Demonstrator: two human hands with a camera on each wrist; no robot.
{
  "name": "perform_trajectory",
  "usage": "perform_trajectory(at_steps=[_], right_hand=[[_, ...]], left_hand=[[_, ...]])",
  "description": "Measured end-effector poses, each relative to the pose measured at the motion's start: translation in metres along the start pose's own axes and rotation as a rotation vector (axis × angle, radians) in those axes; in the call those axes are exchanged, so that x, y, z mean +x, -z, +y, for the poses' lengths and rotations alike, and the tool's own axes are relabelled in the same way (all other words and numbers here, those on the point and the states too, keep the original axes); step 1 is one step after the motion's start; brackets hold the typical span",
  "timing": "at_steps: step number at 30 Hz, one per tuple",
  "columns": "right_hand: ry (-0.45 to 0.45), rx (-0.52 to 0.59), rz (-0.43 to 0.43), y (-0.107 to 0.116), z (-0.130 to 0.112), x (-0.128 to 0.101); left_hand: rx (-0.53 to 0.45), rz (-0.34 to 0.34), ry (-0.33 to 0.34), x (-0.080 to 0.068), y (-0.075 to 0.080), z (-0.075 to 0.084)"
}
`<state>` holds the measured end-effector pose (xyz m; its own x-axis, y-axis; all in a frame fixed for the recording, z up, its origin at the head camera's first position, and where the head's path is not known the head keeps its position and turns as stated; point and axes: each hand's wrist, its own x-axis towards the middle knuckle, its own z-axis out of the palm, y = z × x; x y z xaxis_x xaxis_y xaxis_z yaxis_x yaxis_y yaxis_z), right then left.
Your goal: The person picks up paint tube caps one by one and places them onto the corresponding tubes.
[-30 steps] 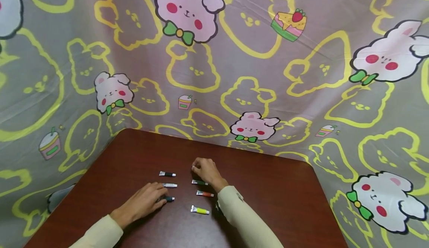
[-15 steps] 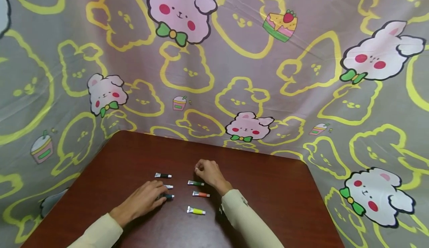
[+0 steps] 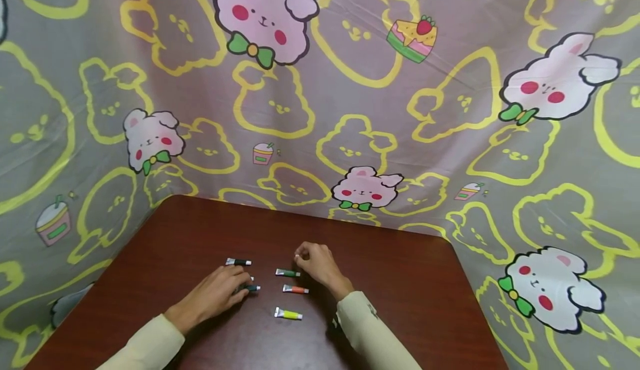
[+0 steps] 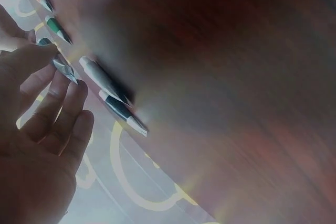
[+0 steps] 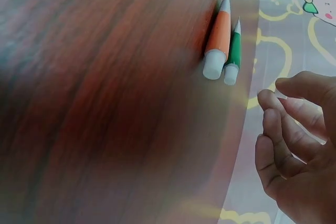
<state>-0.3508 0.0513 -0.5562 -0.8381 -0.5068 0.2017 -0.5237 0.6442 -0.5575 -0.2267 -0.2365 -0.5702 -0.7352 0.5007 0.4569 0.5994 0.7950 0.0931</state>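
In the head view my left hand (image 3: 212,292) pinches a dark blue paint tube (image 3: 254,288) between thumb and fingers, white cap pointing right. The tube's silver end (image 4: 65,69) shows between those fingers in the left wrist view. Beside it lies a white paint tube (image 4: 105,80), mostly hidden by the hand in the head view, with a black paint tube (image 3: 239,261) beyond. My right hand (image 3: 322,267) has thumb and index together on a small white thing (image 3: 297,256), too small to name. Left of that hand sits a green paint tube (image 3: 287,273).
An orange paint tube (image 3: 296,289) and a yellow paint tube (image 3: 288,314) lie in the right column on the brown table (image 3: 400,281). A cartoon-rabbit cloth (image 3: 285,98) hangs along the table's back and sides.
My left hand has shifted slightly forward and right with the blue tube, covering more of the white one. The right hand has drawn back and right, uncovering the green tube. The head view has turned slightly.
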Motion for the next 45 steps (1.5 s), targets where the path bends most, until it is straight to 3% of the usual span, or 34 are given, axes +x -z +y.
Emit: perform_trajectory(at_steps=[6,12,24,34,45], right_hand=[[-0.015,0.011,-0.001,0.006,0.002,-0.008],[-0.036,-0.004,0.007,0.009,0.003,-0.013],[-0.04,0.0,0.03,0.018,0.008,-0.03],[-0.051,0.003,0.032,0.021,0.014,-0.041],[-0.068,0.039,0.033,0.025,0.017,-0.051]], left_hand=[[-0.016,-0.017,-0.012,0.009,0.0,0.001],[-0.023,0.012,-0.036,0.016,-0.002,0.002],[-0.031,-0.076,0.027,0.032,-0.004,0.009],[-0.044,-0.081,0.052,0.043,-0.01,0.017],[-0.029,-0.07,0.017,0.056,-0.019,0.02]])
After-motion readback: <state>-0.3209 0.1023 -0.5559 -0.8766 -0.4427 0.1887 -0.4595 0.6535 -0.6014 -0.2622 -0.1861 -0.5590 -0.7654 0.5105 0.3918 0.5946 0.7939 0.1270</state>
